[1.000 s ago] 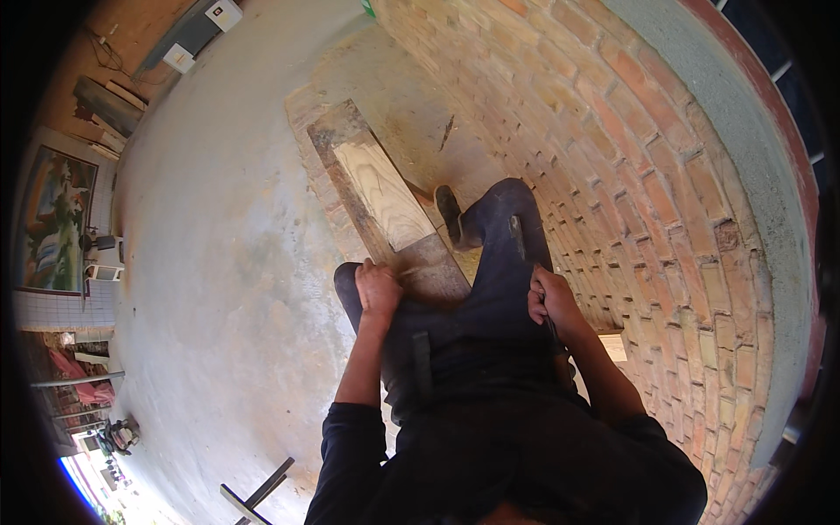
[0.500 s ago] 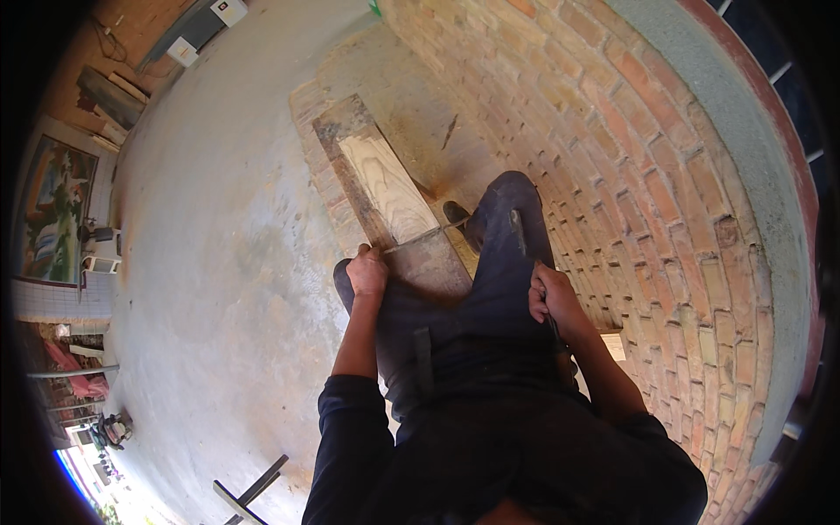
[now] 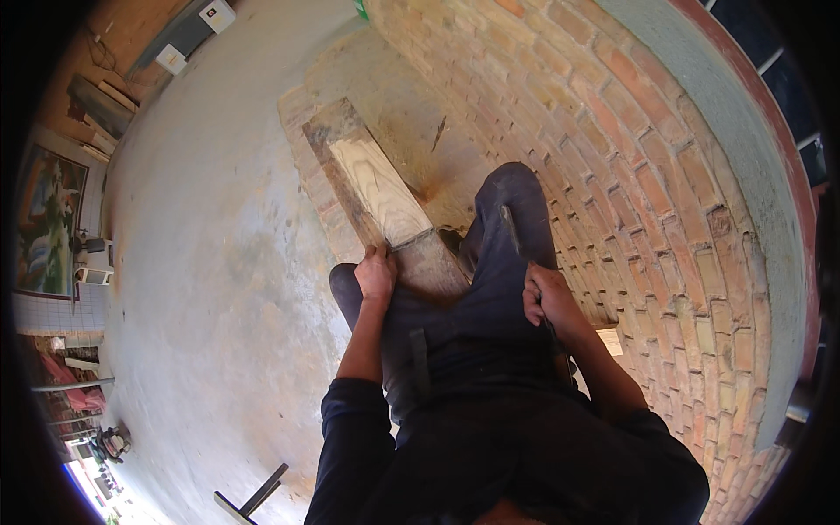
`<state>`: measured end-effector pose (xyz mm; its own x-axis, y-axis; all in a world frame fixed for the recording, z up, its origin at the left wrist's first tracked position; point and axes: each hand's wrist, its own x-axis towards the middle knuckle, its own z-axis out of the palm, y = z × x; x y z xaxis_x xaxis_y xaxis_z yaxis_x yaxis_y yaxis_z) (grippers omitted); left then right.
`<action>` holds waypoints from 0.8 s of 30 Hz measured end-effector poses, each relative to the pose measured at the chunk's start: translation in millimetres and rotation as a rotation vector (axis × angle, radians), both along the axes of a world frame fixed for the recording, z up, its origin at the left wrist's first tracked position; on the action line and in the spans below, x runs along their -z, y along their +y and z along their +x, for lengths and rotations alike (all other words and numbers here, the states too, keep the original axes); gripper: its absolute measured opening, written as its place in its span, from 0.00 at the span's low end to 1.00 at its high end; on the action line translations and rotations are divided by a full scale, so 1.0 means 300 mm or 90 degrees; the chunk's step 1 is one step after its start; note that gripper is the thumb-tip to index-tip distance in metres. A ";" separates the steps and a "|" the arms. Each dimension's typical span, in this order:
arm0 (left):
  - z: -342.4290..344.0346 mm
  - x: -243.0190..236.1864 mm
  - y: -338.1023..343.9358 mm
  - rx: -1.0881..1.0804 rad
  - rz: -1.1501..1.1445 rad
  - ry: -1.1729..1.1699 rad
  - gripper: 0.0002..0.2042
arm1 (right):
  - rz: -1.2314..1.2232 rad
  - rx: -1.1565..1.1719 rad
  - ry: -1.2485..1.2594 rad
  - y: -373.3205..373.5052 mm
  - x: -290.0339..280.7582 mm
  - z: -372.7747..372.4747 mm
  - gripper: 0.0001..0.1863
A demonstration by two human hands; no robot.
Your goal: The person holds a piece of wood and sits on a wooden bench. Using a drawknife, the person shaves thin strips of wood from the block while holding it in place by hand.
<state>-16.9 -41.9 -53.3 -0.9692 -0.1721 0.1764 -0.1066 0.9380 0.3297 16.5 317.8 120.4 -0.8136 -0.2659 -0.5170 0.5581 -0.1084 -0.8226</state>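
Head view: your left hand [image 3: 376,276] is edging forward, coming up beside the pale panel [image 3: 381,189] lying on the dark plank [image 3: 429,267], grip unclear; your right hand [image 3: 548,293] is staying clenched around a slim tool [image 3: 510,229].

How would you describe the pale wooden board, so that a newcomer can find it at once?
From the brick wall on the right, go left past the right knee to the dark, worn bench. The pale wooden board lies on it, just beyond the left hand. Its light surface and curving grain set it apart from the darker, stained bench.
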 end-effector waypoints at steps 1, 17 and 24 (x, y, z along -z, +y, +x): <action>-0.001 -0.005 0.005 0.000 0.008 0.005 0.09 | -0.003 -0.001 0.008 0.002 0.009 0.002 0.25; 0.026 0.016 -0.001 0.015 0.062 0.080 0.07 | 0.000 -0.036 -0.043 -0.023 0.061 -0.006 0.26; -0.003 0.014 -0.007 0.026 0.059 0.077 0.11 | 0.009 -0.046 -0.045 -0.022 0.080 -0.017 0.27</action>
